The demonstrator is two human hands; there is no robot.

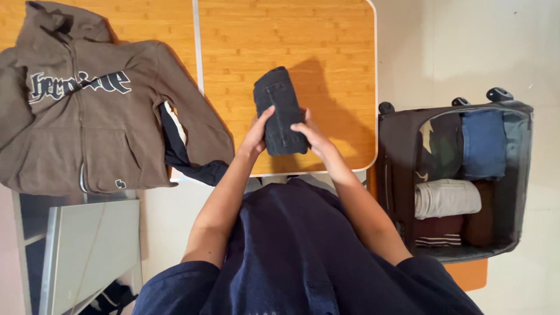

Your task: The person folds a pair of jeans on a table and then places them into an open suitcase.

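A dark, tightly rolled garment [279, 105] lies on the wooden table [326, 52], its near end toward me. My left hand [256, 133] grips the roll's left side near that end. My right hand [310, 135] presses against its right side, fingers curled over the fabric. Both hands hold the roll together near the table's front edge.
A brown zip hoodie [87, 111] lies spread flat on the table's left part, with a dark garment [181, 154] under its sleeve. On the floor to the right stands an open suitcase [519, 175] holding several rolled clothes. A grey metal shelf [87, 245] is at lower left.
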